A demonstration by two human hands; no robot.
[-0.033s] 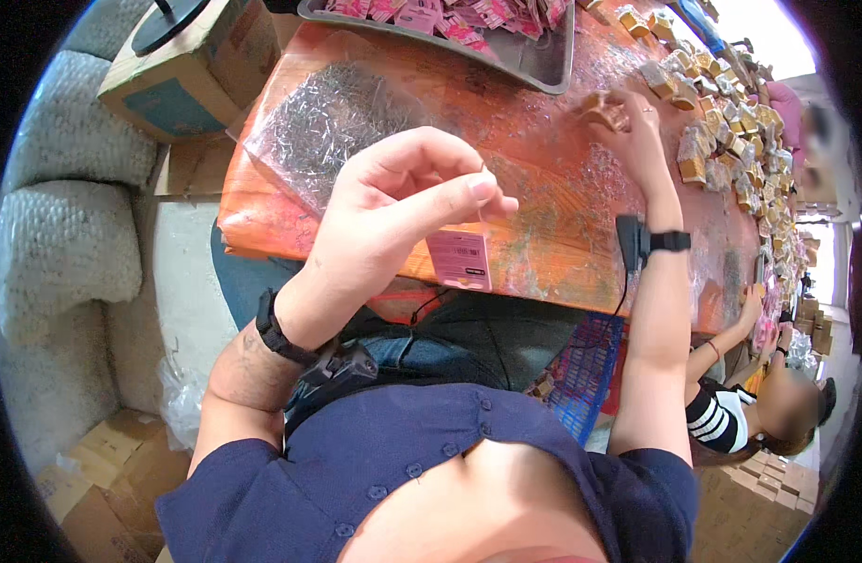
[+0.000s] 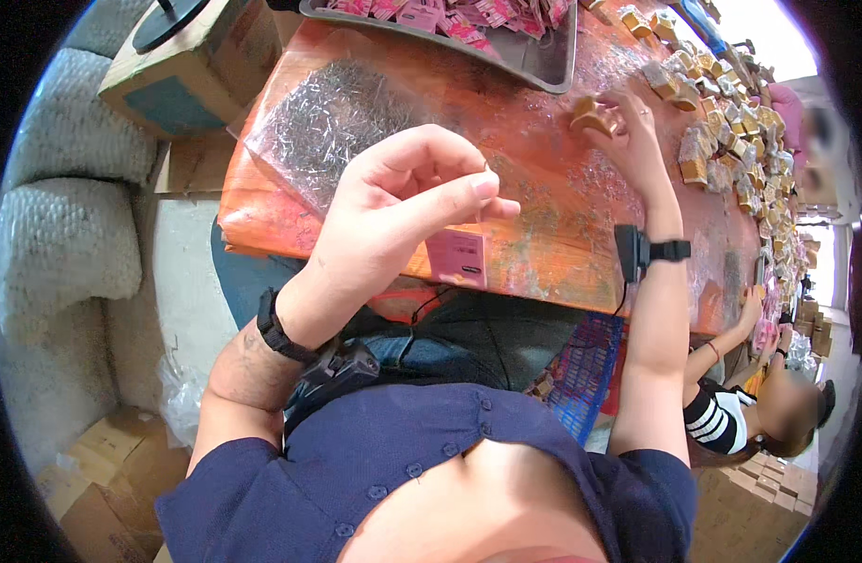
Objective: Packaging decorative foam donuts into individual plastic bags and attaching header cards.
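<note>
A pink card (image 2: 457, 258) is hung from the pinched left grip (image 2: 403, 192); unjoined, a brown block (image 2: 592, 115) is grasped by the right grip (image 2: 635, 136).

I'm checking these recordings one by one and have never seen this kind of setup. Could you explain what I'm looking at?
There is no robot here: these are a person's bare hands, with a dark band on each wrist. The view comes from a fisheye camera worn on the head, looking down, so edges bend near the rim. Picture left is the person's left.

The left hand pinches at a thin strand, and a pink card hangs below it. The right hand holds a small brown piece.

On the orange table lie a heap of thin metal bits on clear plastic, a grey tray of pink cards, and many tan pieces at right. A co-worker sits at the far right.
</note>
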